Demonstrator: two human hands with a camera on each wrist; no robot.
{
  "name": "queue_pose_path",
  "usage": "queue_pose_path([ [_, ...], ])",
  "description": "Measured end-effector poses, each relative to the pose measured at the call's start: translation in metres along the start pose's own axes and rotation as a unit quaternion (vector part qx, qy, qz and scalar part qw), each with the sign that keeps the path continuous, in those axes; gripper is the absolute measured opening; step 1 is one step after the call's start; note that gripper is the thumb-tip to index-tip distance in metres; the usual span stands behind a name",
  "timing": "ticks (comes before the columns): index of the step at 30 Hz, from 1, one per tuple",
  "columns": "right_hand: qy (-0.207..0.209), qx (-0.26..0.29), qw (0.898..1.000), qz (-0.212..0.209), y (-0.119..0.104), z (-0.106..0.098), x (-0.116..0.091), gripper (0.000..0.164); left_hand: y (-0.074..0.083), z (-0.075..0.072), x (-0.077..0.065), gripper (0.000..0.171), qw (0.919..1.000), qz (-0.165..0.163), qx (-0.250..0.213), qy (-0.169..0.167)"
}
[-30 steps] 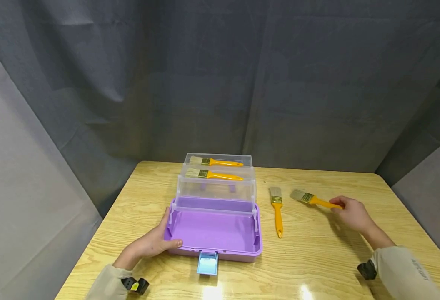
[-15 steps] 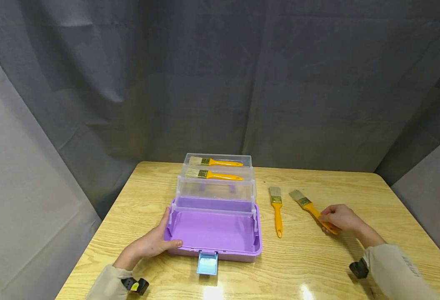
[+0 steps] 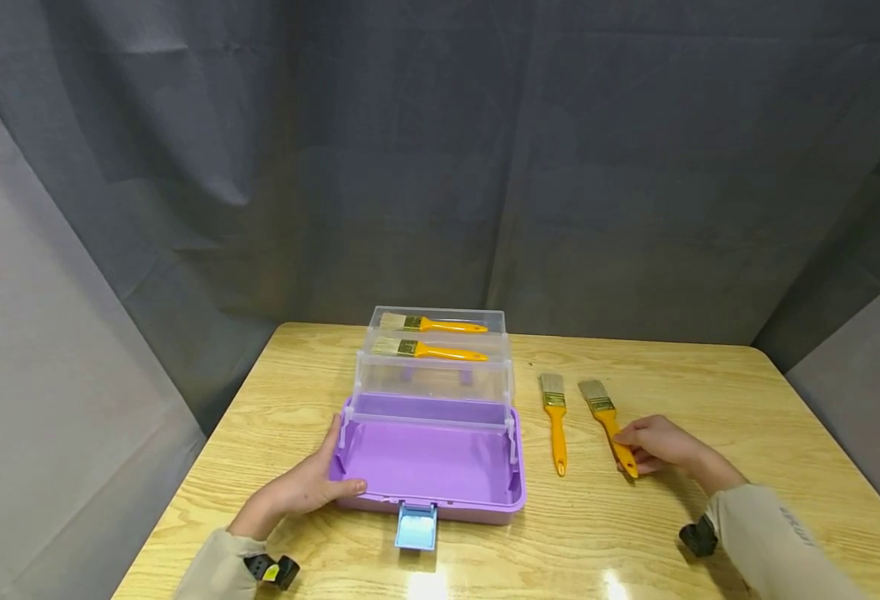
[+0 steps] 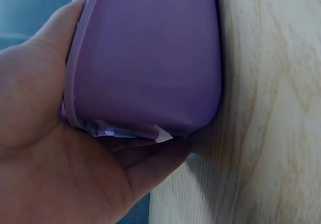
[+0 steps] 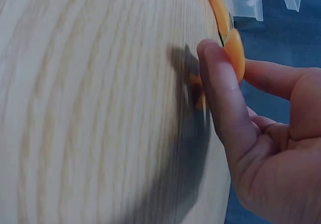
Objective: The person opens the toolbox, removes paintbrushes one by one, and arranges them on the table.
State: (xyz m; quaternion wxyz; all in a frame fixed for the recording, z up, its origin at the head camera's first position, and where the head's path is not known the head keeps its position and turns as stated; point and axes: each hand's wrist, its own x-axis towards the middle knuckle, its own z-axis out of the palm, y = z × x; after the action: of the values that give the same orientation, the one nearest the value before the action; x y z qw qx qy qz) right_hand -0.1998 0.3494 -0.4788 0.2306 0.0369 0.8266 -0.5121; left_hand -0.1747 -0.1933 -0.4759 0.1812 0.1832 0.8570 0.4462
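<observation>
R hand [image 3: 657, 443], right of frame ctr, pinches orange-handled brush [image 3: 607, 417] by lower handle btwn thumb & fingers; bristles up-left of hand, handle off wood table [image 3: 710, 375] (R wrist view), bristle contact w/ table unclear. 2nd brush [image 3: 557, 425] flat on table, just left of it. At lower ctr, purple box [image 3: 425, 462]: L hand [image 3: 301, 485] holds near-left corner, thumb over front rim. Its clear tiers [image 3: 497, 343], ctr of frame, hold upper brush [image 3: 451, 326] & lower brush [image 3: 447, 353], both horiz., bristles left. Blue latch [image 3: 416, 527] at box front.
</observation>
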Motion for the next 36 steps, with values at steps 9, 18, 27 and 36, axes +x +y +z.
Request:
queue_pose_path([
  [9,-0.023,0.050,0.998,0.011,-0.002,0.008,0.006,0.028,0.000,0.001,0.001,0.115,1.0000,-0.005,-0.004,0.001],
  [18,-0.018,0.054,0.998,0.012,-0.003,0.012,0.006,0.030,0.001,0.001,0.000,0.115,0.9999,-0.011,-0.010,0.003],
  [27,0.001,0.038,0.999,0.010,-0.001,0.015,0.009,0.023,0.002,0.000,0.000,0.116,0.9999,-0.007,-0.013,0.006],
  [36,0.051,-0.019,0.999,0.000,-0.002,0.016,0.008,0.024,0.002,0.000,0.000,0.116,0.9999,-0.008,-0.008,0.007],
])
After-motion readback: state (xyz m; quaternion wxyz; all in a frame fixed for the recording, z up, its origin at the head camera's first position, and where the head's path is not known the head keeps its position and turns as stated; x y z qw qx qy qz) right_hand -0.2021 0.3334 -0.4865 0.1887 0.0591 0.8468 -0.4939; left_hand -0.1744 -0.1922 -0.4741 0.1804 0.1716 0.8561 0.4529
